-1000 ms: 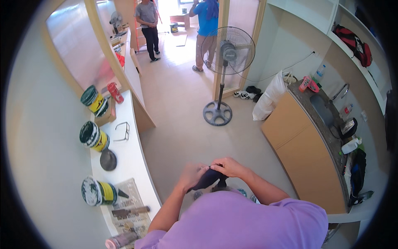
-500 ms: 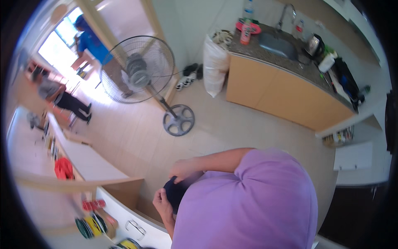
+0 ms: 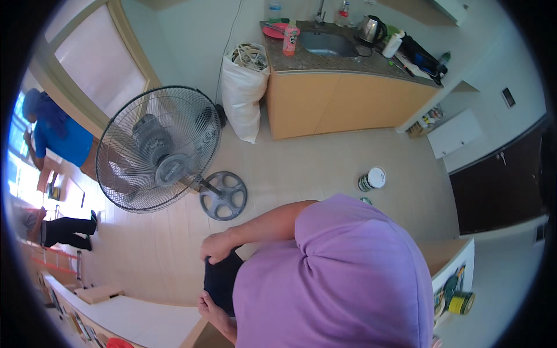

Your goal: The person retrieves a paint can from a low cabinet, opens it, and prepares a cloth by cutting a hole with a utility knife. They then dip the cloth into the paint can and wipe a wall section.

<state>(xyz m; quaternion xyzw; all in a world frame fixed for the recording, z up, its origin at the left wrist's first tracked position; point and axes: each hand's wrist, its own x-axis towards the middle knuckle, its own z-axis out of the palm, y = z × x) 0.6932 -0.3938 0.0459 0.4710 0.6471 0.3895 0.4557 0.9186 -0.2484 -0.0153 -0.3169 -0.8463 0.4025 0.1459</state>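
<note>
A dark navy cloth [image 3: 221, 281] hangs against the front of my purple shirt, its far side partly hidden by the shirt. My right hand [image 3: 217, 247] is closed in a fist over its upper corner. Lower down, my left hand [image 3: 213, 308] pinches the cloth's lower edge between bent fingers. Between the two hands the fabric is drawn fairly flat. What kind of cloth it is, I cannot tell.
A standing fan [image 3: 171, 168] is ahead on the left. Beyond lie a stuffed white sack [image 3: 243, 98] and a sink counter [image 3: 348, 104]. A tub [image 3: 371, 178] sits on the floor; a white-topped table [image 3: 139, 319] is at lower left. Two people [image 3: 64, 139] are at far left.
My view has turned, so the fan and counter sit further left and the tub shows. My hands have moved apart, and more of the dark cloth is spread between them.
</note>
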